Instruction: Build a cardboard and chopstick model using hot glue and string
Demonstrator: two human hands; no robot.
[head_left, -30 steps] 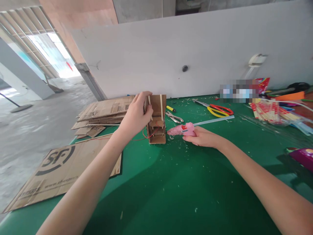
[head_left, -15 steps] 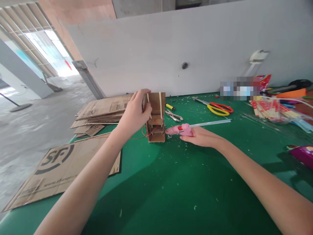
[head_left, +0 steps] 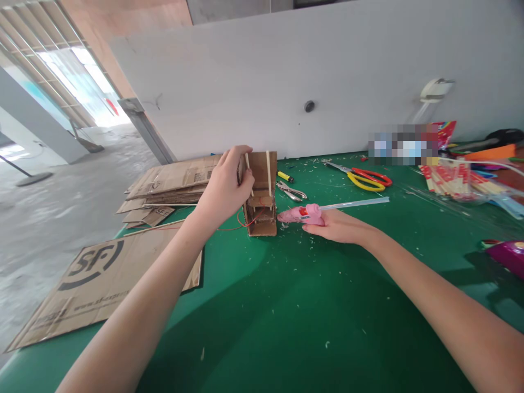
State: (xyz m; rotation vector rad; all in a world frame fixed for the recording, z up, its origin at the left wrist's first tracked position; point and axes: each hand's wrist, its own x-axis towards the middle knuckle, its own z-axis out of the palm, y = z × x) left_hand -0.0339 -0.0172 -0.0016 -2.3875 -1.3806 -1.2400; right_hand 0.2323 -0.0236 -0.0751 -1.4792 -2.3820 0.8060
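A small cardboard box structure (head_left: 262, 228) stands upright on the green tabletop, with thin wooden sticks inside its open front. My left hand (head_left: 231, 180) grips its upper left side, thumb over the front edge. A red wire (head_left: 244, 224) loops out of the lower left of the box. In my right hand (head_left: 338, 226) is a pink hot glue gun (head_left: 305, 214), held low with its nozzle at the box's lower right edge. A long translucent glue stick (head_left: 356, 203) sticks out of the gun's back. My right fingers are partly hidden behind the handle.
Flat cardboard pieces (head_left: 164, 183) are stacked at the left, and a large printed sheet (head_left: 135, 273) lies nearer. Behind the glue gun are metal pliers (head_left: 292, 191), a yellow tool (head_left: 285, 177) and red-yellow handled scissors (head_left: 366, 180). Packets of sticks (head_left: 450, 180) lie at right. White scraps dot the table.
The glue gun is marginally farther right, its nozzle still by the box's lower right edge. My left hand keeps its grip on the box; the view has shifted slightly.
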